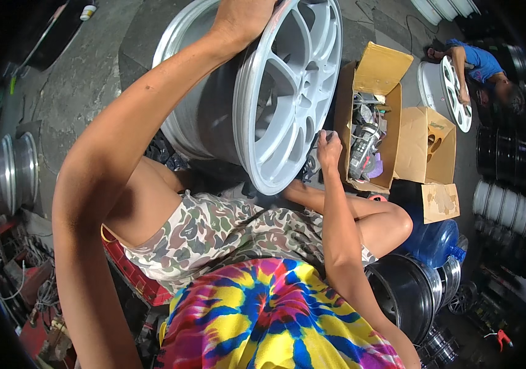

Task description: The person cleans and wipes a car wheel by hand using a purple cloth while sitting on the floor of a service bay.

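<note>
A pale grey multi-spoke alloy wheel point(290, 101) stands on edge before me, its spoked face turned to the right. My left hand point(247, 18) is on the upper part of its rim; the fingers are partly hidden and run to the top edge of the view. Beside the wheel's right edge is my right hand point(330, 146), fingers curled in. Whether it holds something small or touches the wheel cannot be made out. The lower rim is close to my camouflage shorts point(226, 221), between my bent knees.
An open cardboard box point(394, 138) of tools and a spray can stands at right, beside another box point(438, 157). Further off, a person in blue point(480, 60) handles a white wheel point(456, 99). A blue water jug point(433, 242), black wheels point(397, 286) and silver wheels point(11, 170) lie around.
</note>
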`<state>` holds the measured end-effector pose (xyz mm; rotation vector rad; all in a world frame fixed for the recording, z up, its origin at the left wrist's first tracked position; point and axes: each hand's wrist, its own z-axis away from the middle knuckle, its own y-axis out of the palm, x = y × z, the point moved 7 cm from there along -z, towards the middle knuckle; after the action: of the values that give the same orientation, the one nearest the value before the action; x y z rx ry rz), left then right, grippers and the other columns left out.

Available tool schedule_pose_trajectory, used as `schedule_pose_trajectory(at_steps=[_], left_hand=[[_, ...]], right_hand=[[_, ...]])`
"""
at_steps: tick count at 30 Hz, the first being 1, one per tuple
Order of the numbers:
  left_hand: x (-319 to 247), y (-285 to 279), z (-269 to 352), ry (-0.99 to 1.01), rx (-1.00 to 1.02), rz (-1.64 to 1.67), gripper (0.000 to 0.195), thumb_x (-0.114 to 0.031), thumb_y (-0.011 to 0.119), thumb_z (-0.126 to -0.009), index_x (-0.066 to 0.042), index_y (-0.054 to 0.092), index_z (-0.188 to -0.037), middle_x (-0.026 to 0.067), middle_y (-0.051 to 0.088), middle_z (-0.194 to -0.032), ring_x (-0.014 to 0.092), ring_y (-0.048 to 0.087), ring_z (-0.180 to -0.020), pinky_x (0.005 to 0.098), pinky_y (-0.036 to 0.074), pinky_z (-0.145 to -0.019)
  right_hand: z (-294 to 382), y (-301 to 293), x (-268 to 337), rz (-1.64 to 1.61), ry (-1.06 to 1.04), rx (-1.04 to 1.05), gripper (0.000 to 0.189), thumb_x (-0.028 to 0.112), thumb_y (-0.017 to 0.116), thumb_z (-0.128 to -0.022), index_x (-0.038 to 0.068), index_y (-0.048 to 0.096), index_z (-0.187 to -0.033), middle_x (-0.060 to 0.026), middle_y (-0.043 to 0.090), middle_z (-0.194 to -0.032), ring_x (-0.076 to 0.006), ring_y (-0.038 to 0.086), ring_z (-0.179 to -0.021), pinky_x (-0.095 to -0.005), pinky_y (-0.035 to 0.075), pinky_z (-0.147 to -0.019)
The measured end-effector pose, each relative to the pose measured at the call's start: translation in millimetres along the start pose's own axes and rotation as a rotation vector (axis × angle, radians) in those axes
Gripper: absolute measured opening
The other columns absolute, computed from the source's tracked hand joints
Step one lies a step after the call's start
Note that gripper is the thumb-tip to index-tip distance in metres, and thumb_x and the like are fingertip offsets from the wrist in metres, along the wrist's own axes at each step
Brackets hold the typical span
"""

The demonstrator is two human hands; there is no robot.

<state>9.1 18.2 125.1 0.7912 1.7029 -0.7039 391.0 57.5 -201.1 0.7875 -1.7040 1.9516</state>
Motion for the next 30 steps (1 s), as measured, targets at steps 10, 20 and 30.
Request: schedule_pose_trajectory(at_steps=[10, 20, 30], left_hand=[[0.6, -7.1, 1.5, -0.008, -0.041, -0.053, 0.068, -0.052, 0.038, -0.11, -0.001, 0.066, -0.075, 0.0025, 0.056, -0.062, 0.015, 0.052, -0.061, 0.0333, 0.042, -0.063], [-7.5, -5.5, 5.9, -0.008, -0.031, -0.017, 0.07, -0.054, 0.039, -0.109, -0.001, 0.068, -0.074, 0.0035, 0.059, -0.061, 0.016, 0.055, -0.059, 0.0346, 0.043, -0.061], [-5.3, 3.5, 7.8, -0.032, -0.035, -0.014, 0.073, -0.059, 0.038, -0.107, 0.0, 0.069, -0.077, 0.0076, 0.062, -0.064, 0.02, 0.059, -0.066, 0.0365, 0.045, -0.069]], right_hand=[[6.6, -10.7, 43.4, 0.178, -0.09, -0.087, 0.032, 0.025, 0.064, -0.097, -0.007, 0.058, -0.094, -0.0325, 0.068, -0.09, -0.053, 0.066, -0.091, -0.0549, 0.052, -0.08], [1.1, -12.8, 47.5, 0.141, -0.168, -0.148, 0.028, 0.022, 0.068, -0.093, -0.006, 0.064, -0.087, -0.0277, 0.07, -0.083, -0.0471, 0.07, -0.084, -0.0522, 0.054, -0.076], [-3.4, -14.8, 18.0, 0.216, -0.195, -0.199, 0.029, 0.025, 0.071, -0.089, -0.004, 0.067, -0.085, -0.0262, 0.071, -0.084, -0.0464, 0.07, -0.084, -0.0521, 0.054, -0.078]])
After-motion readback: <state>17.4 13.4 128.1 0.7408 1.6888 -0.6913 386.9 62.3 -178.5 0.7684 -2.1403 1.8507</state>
